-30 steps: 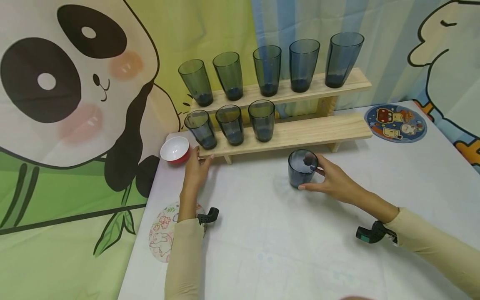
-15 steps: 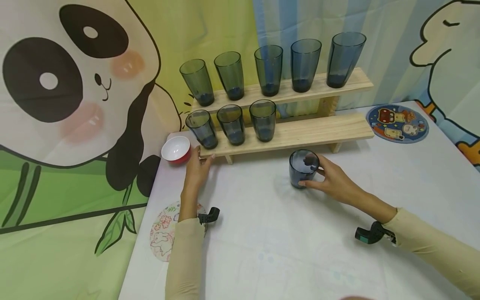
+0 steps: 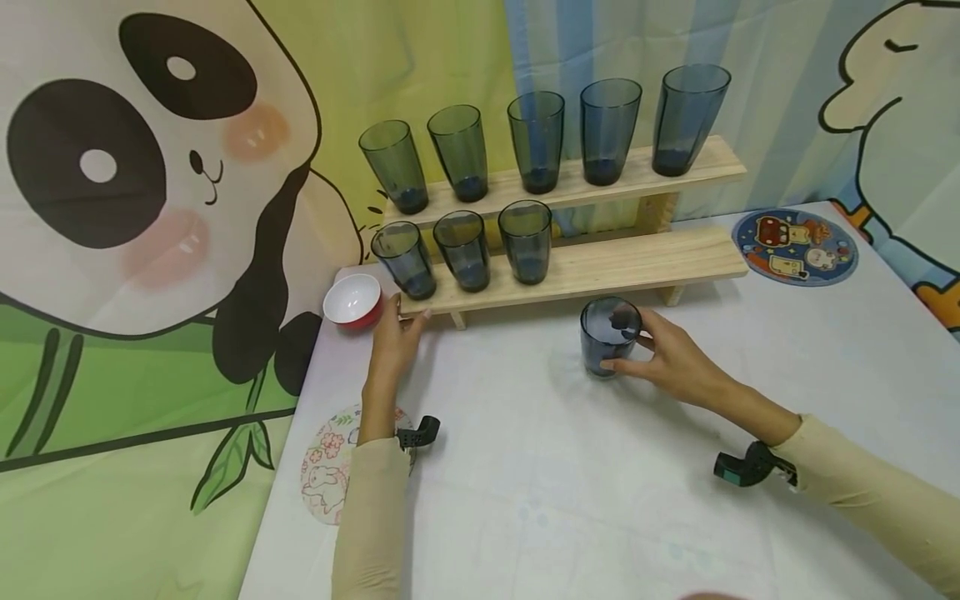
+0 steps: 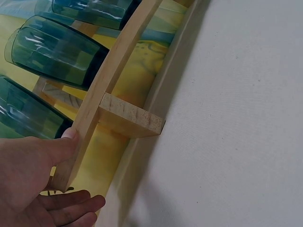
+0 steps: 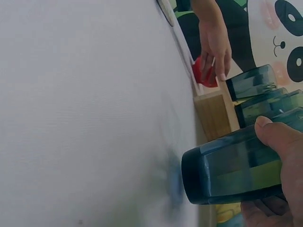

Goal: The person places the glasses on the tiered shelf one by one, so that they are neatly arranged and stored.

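Note:
My right hand (image 3: 678, 362) holds a blue-grey glass tumbler (image 5: 232, 165) around its side, thumb on the near face and fingers behind. The tumbler is upright just in front of the two-tier wooden shelf (image 3: 637, 262), its base close over the white table. My left hand (image 3: 392, 346) grips the left end of the lower tier; in the left wrist view its thumb lies on the board's front edge and its fingers reach past the end. Close by that hand on the lower tier stands a row of three tumblers, the leftmost tumbler (image 3: 405, 262) nearest it.
Several taller tumblers (image 3: 536, 142) line the upper tier. A red bowl with white inside (image 3: 352, 298) sits left of the shelf. A round blue patterned mat (image 3: 795, 247) lies at the right, and a floral rabbit mat (image 3: 322, 479) lies partly under the left forearm.
My right thumb has moved slightly up the tumbler's side, and the tumbler has risen and shifted right a little. The left hand stays on the shelf end.

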`<state>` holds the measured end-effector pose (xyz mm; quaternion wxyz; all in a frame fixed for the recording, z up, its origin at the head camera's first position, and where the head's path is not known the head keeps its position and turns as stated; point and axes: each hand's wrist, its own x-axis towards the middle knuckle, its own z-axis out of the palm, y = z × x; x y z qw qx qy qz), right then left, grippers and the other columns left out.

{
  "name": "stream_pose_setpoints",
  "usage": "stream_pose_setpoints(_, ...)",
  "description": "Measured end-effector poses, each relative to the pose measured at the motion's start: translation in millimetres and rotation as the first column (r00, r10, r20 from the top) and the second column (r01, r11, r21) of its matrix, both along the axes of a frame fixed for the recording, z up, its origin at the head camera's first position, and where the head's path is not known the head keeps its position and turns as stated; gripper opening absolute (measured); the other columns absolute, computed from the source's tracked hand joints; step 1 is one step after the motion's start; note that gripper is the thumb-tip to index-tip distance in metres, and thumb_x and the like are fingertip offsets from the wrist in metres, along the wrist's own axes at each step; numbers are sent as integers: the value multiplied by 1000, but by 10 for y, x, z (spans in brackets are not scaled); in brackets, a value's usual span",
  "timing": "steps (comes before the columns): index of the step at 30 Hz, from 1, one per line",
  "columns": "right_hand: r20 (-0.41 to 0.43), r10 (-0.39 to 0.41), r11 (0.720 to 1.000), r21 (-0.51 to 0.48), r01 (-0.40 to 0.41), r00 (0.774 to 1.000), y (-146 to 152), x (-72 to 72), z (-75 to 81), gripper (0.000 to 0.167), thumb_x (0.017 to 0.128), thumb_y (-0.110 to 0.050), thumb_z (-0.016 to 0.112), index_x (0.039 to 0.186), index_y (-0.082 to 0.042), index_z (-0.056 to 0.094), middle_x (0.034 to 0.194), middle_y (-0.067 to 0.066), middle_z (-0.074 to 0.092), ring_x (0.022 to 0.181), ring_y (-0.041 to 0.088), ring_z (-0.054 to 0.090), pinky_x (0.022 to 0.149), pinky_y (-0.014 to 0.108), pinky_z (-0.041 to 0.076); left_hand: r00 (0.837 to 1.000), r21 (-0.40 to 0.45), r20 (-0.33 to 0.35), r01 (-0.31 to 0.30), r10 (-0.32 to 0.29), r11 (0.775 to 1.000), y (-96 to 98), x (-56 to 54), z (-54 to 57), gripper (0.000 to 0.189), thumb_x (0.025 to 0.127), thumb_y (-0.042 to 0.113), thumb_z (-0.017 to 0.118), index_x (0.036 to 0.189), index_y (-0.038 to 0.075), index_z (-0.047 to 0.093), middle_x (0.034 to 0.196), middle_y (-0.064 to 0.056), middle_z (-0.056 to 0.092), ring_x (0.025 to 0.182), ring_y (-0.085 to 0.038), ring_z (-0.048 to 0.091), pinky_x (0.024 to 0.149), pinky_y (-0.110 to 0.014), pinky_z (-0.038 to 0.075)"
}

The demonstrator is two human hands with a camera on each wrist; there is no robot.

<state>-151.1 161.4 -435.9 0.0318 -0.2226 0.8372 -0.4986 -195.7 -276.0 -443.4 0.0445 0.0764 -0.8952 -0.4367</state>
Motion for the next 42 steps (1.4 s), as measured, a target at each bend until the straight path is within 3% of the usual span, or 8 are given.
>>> stream_pose_setpoints(9,-19,-53,999,-12,52,998,51,-88,358,80,87,-13,88,154,-7,46,151,16,54,143,35,52,111,39,46,1000,4,-8,0,0,1000,1,0,-6,76,105,39,66,164,7,30,159,-22,48,138,-39,56,117,-52,43)
stream_pose_setpoints(15,30,-104,994,-26,105,994,78,-229,625,74,91,-13,85,151,-2,43,150,20,53,140,38,56,102,16,51,1000,-3,-18,-1,1,1000,0,1,-3,75,105,38,66,163,7,31,157,-24,49,136,-40,57,116,-52,44)
stream_pose_setpoints(17,42,-121,992,-34,123,992,88,-295,705,74,91,-12,84,151,-1,42,149,21,52,141,38,55,101,15,51,1000,-6,-14,-2,1,1000,-1,3,-2,75,105,38,66,163,7,31,157,-24,49,137,-39,57,116,-52,44)
stream_pose_setpoints(22,43,-154,987,-42,155,987,76,-502,845,75,91,-14,85,150,1,40,147,21,52,143,34,49,118,35,42,1000,-9,-10,-3,3,1000,-2,6,-2,76,105,39,66,163,7,31,157,-24,49,137,-39,57,116,-53,44)
stream_pose_setpoints(26,58,-181,982,-41,184,982,50,-646,880,75,92,-16,84,149,3,40,147,23,51,146,36,47,122,47,37,1000,-9,-12,-4,4,1000,-2,8,-4,76,105,39,66,163,7,31,157,-24,49,136,-39,57,115,-52,45)
stream_pose_setpoints(33,80,-192,979,-60,197,978,-31,-850,837,78,91,-16,85,150,6,38,148,26,50,144,39,47,122,50,38,1000,-12,0,-2,2,1000,-2,3,-7,76,105,41,66,164,8,30,158,-22,48,138,-38,56,115,-52,45)
stream_pose_setpoints(42,61,-189,979,-62,193,980,-100,-975,797,74,91,-17,84,147,6,42,147,26,52,145,41,48,121,51,39,1000,2,5,0,0,1000,-13,4,-11,77,105,42,65,165,9,29,160,-21,46,140,-38,54,117,-52,43)
